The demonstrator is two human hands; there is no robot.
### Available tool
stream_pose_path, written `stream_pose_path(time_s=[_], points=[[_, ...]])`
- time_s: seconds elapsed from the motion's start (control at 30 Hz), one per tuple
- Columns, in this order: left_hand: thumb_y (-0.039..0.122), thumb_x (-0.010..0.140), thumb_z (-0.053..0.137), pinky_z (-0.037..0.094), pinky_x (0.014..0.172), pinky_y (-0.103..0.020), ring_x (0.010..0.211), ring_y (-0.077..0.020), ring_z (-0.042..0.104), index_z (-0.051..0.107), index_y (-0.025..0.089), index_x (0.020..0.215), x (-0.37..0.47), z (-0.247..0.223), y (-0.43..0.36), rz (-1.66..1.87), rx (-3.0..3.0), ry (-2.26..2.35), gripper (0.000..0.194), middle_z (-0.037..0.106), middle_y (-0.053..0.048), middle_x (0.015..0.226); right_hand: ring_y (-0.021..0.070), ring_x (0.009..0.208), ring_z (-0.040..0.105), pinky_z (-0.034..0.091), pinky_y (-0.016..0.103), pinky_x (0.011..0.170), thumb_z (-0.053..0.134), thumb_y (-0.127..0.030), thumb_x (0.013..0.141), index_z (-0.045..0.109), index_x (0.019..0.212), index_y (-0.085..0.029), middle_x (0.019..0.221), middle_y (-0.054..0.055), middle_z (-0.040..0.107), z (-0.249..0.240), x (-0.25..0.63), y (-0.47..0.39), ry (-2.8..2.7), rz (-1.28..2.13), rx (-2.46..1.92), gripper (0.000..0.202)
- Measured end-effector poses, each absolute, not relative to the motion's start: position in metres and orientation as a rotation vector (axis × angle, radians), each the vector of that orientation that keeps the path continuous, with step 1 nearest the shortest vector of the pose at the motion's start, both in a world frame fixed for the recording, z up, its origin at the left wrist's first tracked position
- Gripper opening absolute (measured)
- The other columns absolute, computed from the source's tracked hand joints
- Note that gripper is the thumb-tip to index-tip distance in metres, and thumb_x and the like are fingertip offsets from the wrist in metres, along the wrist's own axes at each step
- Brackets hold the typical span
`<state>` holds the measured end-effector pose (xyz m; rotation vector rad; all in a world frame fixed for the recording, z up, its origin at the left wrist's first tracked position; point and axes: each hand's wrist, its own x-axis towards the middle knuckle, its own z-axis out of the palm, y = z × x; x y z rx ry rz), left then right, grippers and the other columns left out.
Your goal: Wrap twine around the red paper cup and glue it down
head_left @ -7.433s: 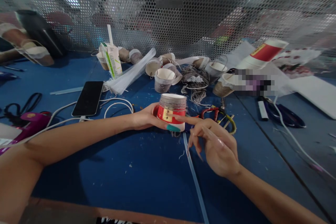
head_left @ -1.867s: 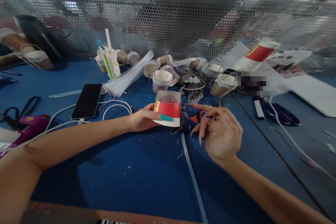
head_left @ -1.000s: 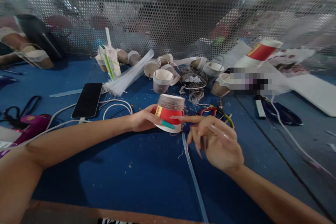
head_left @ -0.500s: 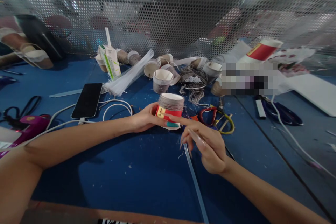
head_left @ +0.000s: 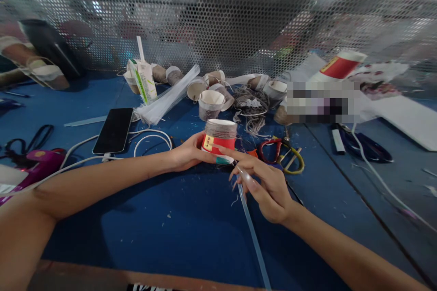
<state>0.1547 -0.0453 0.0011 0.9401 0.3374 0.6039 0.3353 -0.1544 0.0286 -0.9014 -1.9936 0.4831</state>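
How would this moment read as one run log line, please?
left hand: holding paper cup; right hand: at cup's front, contact unclear; cup: cord-wrapped near top; phone: on table

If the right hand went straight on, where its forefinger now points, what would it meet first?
Most likely the red-banded cup, held in the left hand. The right hand overlaps it in view; whether they touch is unclear.

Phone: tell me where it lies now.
At left in the head view, the phone lies on the blue table beyond the left forearm, beside the white strips.
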Motion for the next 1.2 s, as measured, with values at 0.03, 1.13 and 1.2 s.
stream_pose_path(time_s=[0.03, 1.13, 1.2], points=[[0.013, 0.049, 0.090, 0.050, 0.092, -0.035, 0.088, -0.0181, 0.069, 0.067, 0.013, 0.101, 0.155, 0.002, -0.046, 0.601, 0.952, 0.334, 0.057, 0.073, -0.006, 0.094, 0.0072, 0.050, 0.058, 0.050, 0.025, 0.050, 0.041, -0.021, 0.099, 0.057, 0.098, -0.020, 0.127, 0.014, 0.069, 0.028, 0.335, -0.154, -2.005, 0.511, -0.900, 0.015], [0.014, 0.050, 0.087, 0.049, 0.095, -0.036, 0.090, -0.0200, 0.068, 0.068, 0.013, 0.098, 0.156, 0.005, -0.038, 0.804, 0.860, 0.436, 0.052, 0.073, -0.006, 0.094, 0.0310, 0.088, 0.063, 0.054, 0.042, 0.063, 0.054, -0.048, 0.086, 0.055, 0.091, -0.019, 0.095, 0.013, 0.063, 0.061, 0.379, -0.127, -2.171, 0.023, -1.922, 0.029], [0.014, 0.049, 0.087, 0.049, 0.095, -0.034, 0.090, -0.0189, 0.067, 0.068, 0.013, 0.096, 0.158, 0.006, -0.038, 0.830, 0.858, 0.453, 0.050, 0.072, -0.007, 0.094, 0.0336, 0.094, 0.062, 0.055, 0.045, 0.069, 0.056, -0.048, 0.083, 0.056, 0.092, -0.018, 0.097, 0.014, 0.063, 0.065, 0.382, -0.131, -2.360, -0.021, -1.990, 0.032]])
